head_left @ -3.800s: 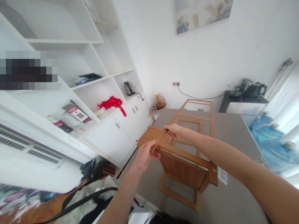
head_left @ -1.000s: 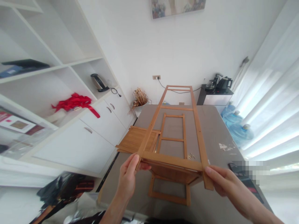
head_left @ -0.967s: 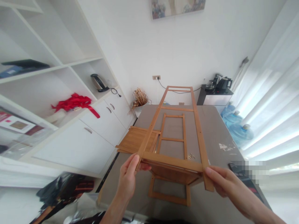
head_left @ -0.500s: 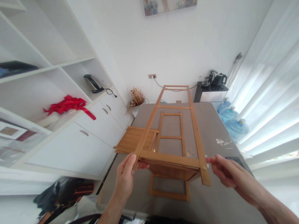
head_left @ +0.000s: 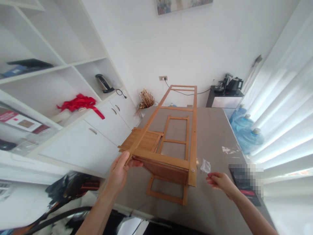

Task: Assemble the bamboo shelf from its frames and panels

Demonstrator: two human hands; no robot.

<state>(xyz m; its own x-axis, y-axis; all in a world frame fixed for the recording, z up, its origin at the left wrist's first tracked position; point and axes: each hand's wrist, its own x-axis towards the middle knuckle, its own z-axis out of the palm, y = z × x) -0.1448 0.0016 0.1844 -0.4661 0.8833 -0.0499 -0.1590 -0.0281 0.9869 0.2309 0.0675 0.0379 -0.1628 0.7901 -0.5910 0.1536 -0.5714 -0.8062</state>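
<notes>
The left hand still grips the near corner of the wooden frame. The right hand, off it now, has curled fingers; I cannot tell whether they hold anything. Just beyond them is a clear bag; beyond the left fingers, a wooden panel.

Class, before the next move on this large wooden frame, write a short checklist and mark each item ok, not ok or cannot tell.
1. Left hand has a grip on the near left corner of the large frame: ok.
2. Right hand supports the near right corner: not ok, it is off the frame.
3. Fastener head visible at the near right corner: ok.
4. That fastener is tight: cannot tell.
5. Right fingers hold a small part: cannot tell, too small.
6. Clear plastic bag lies on the table: ok.
</notes>
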